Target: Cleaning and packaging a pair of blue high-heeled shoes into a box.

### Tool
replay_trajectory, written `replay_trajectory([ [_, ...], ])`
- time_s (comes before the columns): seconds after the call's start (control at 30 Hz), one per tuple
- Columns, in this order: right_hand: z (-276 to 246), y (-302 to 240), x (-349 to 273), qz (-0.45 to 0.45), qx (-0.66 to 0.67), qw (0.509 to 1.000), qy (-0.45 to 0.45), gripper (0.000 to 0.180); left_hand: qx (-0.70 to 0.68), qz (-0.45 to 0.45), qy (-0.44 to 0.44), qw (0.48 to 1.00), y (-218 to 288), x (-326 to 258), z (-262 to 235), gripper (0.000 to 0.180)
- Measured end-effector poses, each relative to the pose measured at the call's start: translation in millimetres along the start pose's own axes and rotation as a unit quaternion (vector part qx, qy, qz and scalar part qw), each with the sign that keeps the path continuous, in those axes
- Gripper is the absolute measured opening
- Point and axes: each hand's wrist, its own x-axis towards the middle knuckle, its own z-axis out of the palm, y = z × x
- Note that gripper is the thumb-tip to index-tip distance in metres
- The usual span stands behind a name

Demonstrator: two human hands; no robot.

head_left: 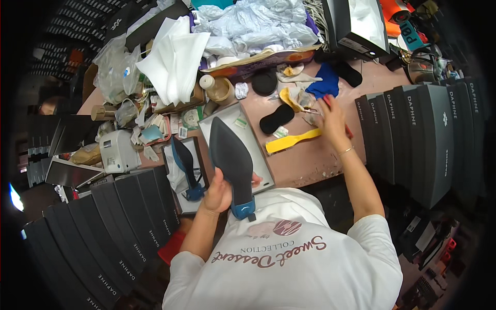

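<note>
My left hand [219, 194] is closed around a blue pointed high-heeled shoe [232, 159], its dark sole facing up and its toe pointing away from me. Behind the shoe lies an open grey shoebox part [262, 170]. The other blue shoe [184, 157] rests in a box with white paper to the left. Over the right of the table, my right hand [331, 120] is closed on a thin red tool [326, 99], its kind partly hidden by the fingers. Close by are a yellow shoehorn-like strip [294, 140], a stained cloth [295, 98] and a blue cloth [325, 80].
Dark shoeboxes stand in rows at left [111, 232] and right [413, 134]. Farther back are white sheets [173, 62], a jar [219, 89], a round black tin [264, 82] and a bin of plastic bags [253, 26]. Black pads [276, 119] and a white device [119, 151] are there too.
</note>
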Motion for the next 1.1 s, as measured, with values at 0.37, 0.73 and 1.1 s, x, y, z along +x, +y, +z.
replay_trajectory([
  [0.37,43.3,-84.0,55.8,-0.273,0.242,0.91,-0.196,0.048,0.048,-0.083,0.042,0.995,3.0,38.2,-22.2,0.07],
  [0.73,71.6,-95.0,123.0,-0.122,0.119,0.98,-0.104,0.033,0.103,-0.073,0.066,0.99,11.8,56.5,-14.8,0.019],
  [1.1,-82.2,-189.7,26.8,-0.106,0.428,0.891,-0.104,0.019,0.285,-0.057,0.056,0.955,-1.4,28.2,-11.5,0.008],
])
